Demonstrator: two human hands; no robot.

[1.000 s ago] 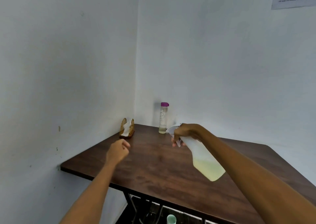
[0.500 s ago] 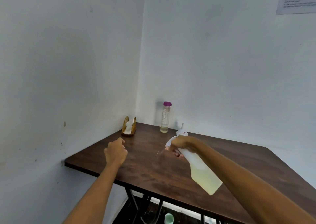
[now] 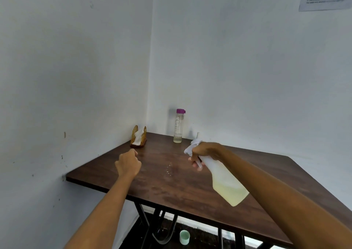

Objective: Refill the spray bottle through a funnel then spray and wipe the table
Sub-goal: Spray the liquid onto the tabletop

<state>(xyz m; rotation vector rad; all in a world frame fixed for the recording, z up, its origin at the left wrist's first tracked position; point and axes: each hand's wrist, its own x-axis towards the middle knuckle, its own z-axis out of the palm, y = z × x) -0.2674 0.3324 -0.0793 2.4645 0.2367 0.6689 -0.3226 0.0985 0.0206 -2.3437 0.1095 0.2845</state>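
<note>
My right hand (image 3: 204, 151) grips the neck and trigger of a white spray bottle (image 3: 226, 180), tilted with its nozzle pointing left and down over the dark wooden table (image 3: 171, 188). Pale yellow liquid fills the bottle's lower part. Small droplets (image 3: 169, 168) glisten on the tabletop left of the nozzle. My left hand (image 3: 128, 164) hovers as a closed fist over the table's left part, holding nothing. A napkin holder (image 3: 138, 138) with white tissues stands in the far left corner. A white funnel tip (image 3: 198, 135) pokes up behind my right hand.
A clear bottle with a purple cap (image 3: 179, 126) stands at the back against the wall, nearly empty. White walls close the table's left and far sides. Under the table are black metal legs (image 3: 152, 224) and a pale green cup (image 3: 184, 237) on the floor.
My right hand has lowered the spray bottle toward the table, and droplets now lie on the surface. My left fist stays about where it was.
</note>
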